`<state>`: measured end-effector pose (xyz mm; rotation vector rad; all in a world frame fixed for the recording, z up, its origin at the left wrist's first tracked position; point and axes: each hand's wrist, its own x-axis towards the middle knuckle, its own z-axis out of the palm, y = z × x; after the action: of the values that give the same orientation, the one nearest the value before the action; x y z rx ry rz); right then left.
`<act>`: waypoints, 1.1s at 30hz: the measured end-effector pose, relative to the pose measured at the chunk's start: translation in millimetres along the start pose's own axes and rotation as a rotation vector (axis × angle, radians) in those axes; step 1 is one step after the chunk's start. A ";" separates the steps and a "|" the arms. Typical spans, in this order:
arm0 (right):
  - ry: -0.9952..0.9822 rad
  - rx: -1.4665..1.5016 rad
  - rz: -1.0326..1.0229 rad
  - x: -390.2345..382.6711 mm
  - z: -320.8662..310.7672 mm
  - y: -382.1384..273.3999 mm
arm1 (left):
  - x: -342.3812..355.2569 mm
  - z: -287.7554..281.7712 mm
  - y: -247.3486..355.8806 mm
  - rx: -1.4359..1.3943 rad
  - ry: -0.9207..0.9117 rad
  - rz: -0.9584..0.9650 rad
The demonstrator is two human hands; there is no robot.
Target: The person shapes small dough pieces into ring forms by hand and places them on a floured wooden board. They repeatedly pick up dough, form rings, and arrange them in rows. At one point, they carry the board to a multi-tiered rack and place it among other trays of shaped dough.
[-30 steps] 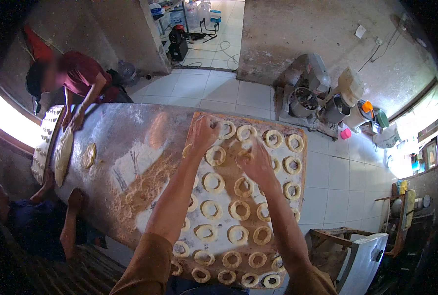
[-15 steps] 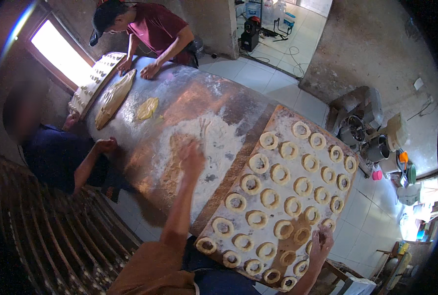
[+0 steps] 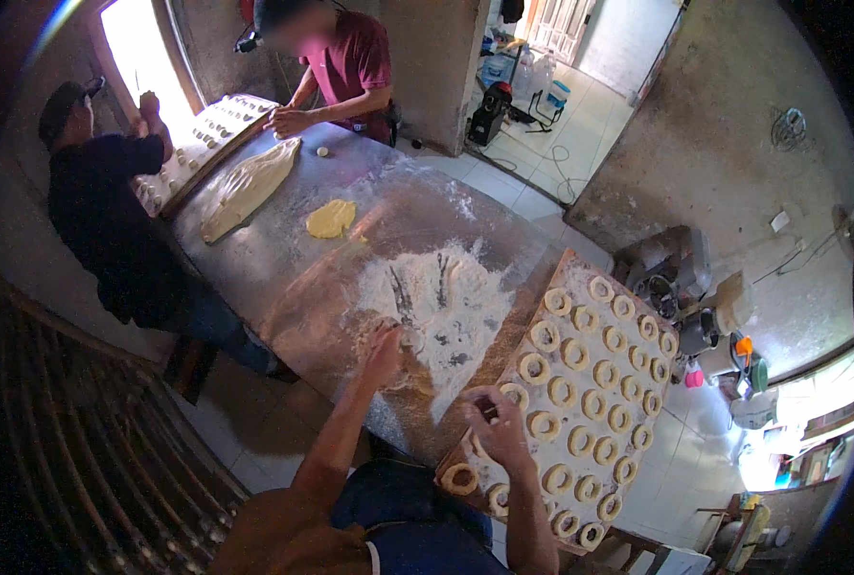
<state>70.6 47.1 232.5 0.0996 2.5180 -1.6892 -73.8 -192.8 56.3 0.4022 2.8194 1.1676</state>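
Head view: flour (image 3: 470, 307) lies in a loose patch on the table (image 3: 293, 307), and the left hand (image 3: 384, 355) reaches to its near left edge; whether its fingers are spread, closed or pinching something, I cannot tell. The right hand (image 3: 497, 422) is over the near left edge of the board (image 3: 577, 278), fingers curled with a narrow gap to the thumb and nothing showing in it. Rings (image 3: 544, 438) of dough fill the board, right of the flour, some just beside that hand. For the left, a light, low sweep should gather flour without scattering it; a thin, even dusting would likely cling least. For the right, lifting wrist and forearm clear of the rings should spare their round shape, since soft dough probably dents easily.
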 end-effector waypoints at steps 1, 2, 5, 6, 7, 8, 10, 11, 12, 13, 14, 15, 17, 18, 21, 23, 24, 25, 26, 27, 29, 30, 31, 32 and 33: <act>-0.017 -0.009 -0.042 2.6 15.2 -0.2 | -9.9 8.7 -10.6 0.038 0.101 0.075; -0.039 -0.020 -0.086 6.9 30.1 0.4 | -16.1 11.0 -19.1 0.077 0.204 0.146; 0.072 -0.075 -0.073 22.2 58.8 11.0 | -19.3 -27.7 38.4 -0.171 0.091 -0.037; 0.131 -0.080 -0.079 30.2 66.7 14.3 | -25.2 -47.0 61.5 -0.278 0.095 -0.064; 0.177 -0.078 -0.090 40.7 76.2 16.9 | -34.8 -61.1 69.9 -0.367 0.080 -0.061; 0.223 -0.077 -0.099 48.7 83.3 18.8 | -43.1 -74.0 77.0 -0.455 0.063 -0.059; 0.156 0.073 -0.052 61.0 88.6 29.0 | -46.3 -76.2 81.5 -0.627 0.025 -0.084; 0.107 0.155 -0.035 64.7 92.8 24.3 | -54.5 -75.5 78.0 -0.699 0.023 -0.131; 0.085 0.190 -0.021 65.6 95.1 20.0 | -61.5 -74.8 75.2 -0.772 0.020 -0.178; 0.063 0.224 -0.008 65.2 96.7 15.5 | -66.6 -74.2 73.7 -0.848 0.018 -0.191; 0.040 0.261 0.006 63.6 99.5 10.2 | -72.0 -74.6 73.4 -0.922 0.016 -0.205; 0.036 0.267 -0.009 63.9 103.0 14.1 | -75.0 -75.6 73.9 -0.996 0.015 -0.219; 0.033 0.278 -0.037 65.8 108.5 28.4 | -77.5 -77.9 79.5 -0.959 0.040 -0.237; 0.050 0.219 -0.015 61.0 110.4 6.5 | -81.1 -80.5 79.5 -0.942 0.063 -0.254; 0.120 0.144 0.001 47.7 114.4 -33.0 | -85.6 -94.5 86.3 -0.945 0.009 -0.174; 0.163 0.240 -0.051 45.1 123.1 -35.7 | -83.5 -87.0 80.1 -0.964 0.026 -0.152; 0.107 0.252 -0.010 43.0 121.6 -44.0 | -83.3 -84.4 76.5 -0.972 0.037 -0.143; 0.051 0.264 0.030 40.0 116.7 -54.4 | -84.4 -83.2 72.7 -1.081 -0.022 -0.170; -0.002 0.276 0.071 37.4 112.6 -63.6 | -85.0 -83.9 70.4 -1.189 -0.086 -0.195; -0.083 0.308 0.022 37.4 110.7 -59.3 | -85.6 -85.1 68.5 -1.297 -0.151 -0.220; -0.242 0.368 -0.073 37.9 106.1 -49.4 | -86.3 -88.0 69.9 -1.556 -0.225 -0.167; -0.240 0.597 -0.030 36.9 105.1 -49.3 | -86.5 -90.1 73.1 -1.687 -0.265 -0.138; -0.234 0.826 0.014 35.6 104.9 -50.9 | -88.3 -94.5 76.1 -1.652 -0.310 -0.093; -0.223 1.060 0.055 34.0 104.9 -52.2 | -91.0 -107.4 84.8 -1.612 -0.358 -0.049; -0.166 0.994 0.198 38.0 105.7 -37.3 | -91.9 -113.1 90.3 -1.571 -0.406 -0.005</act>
<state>34.3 -65.1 222.1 0.2543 1.2937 -2.5159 16.4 -233.3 196.3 0.3602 0.9614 2.3591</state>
